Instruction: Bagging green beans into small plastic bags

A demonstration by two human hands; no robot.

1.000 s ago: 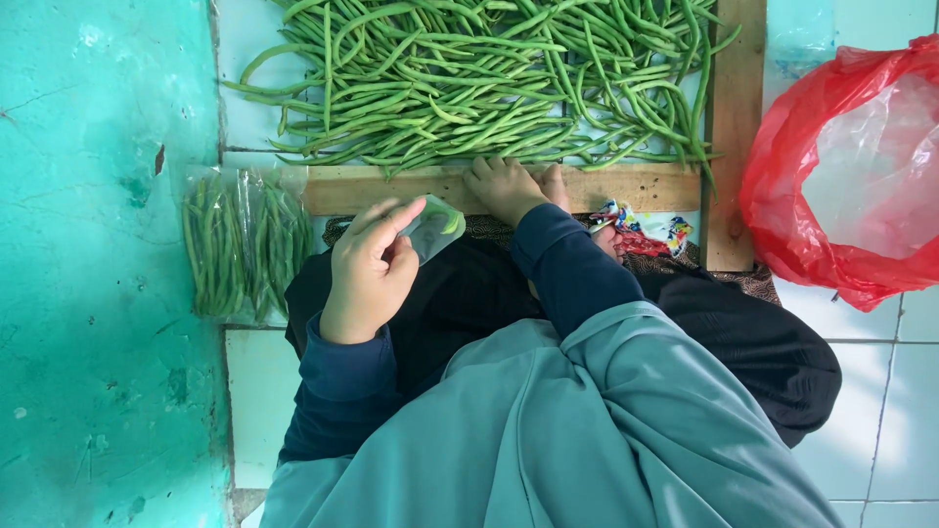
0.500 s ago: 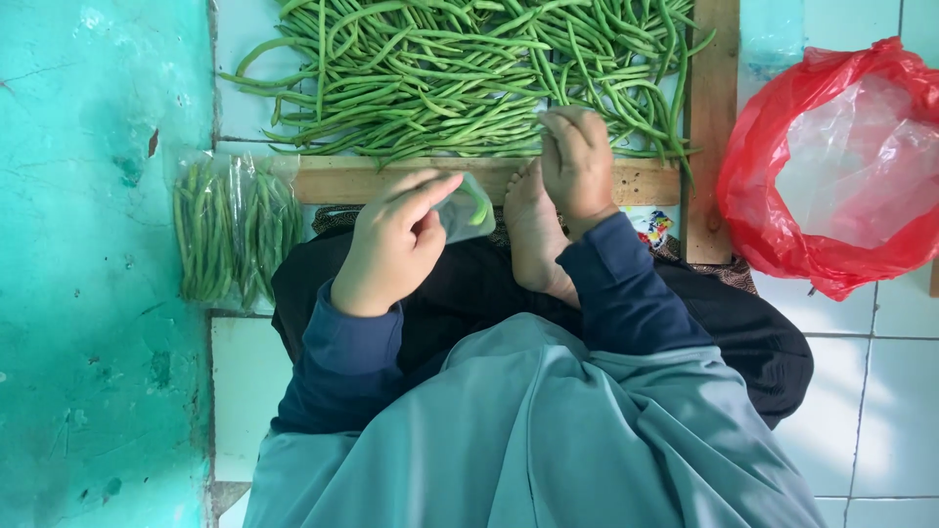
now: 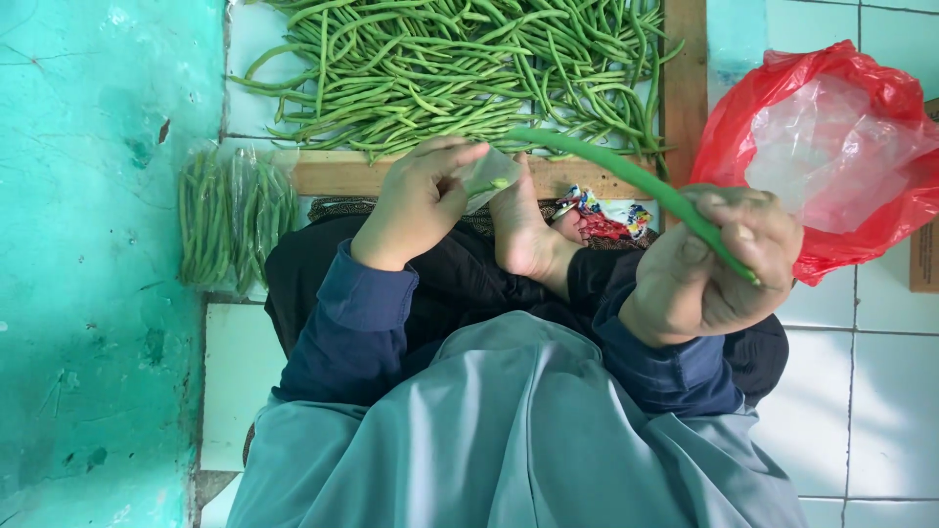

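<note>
Clear bean packet (image 3: 233, 220) left; red bag (image 3: 831, 156) right.

You're sitting on a tiled floor (image 3: 861, 391) at home. A wooden tray (image 3: 685, 88) heaped with green beans (image 3: 460, 68) suggests household vegetable prep.

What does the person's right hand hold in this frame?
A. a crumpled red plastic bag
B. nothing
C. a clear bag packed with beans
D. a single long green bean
D: the right hand is closed around a single long green bean that slants up and left, in front of the red plastic bag.
</note>
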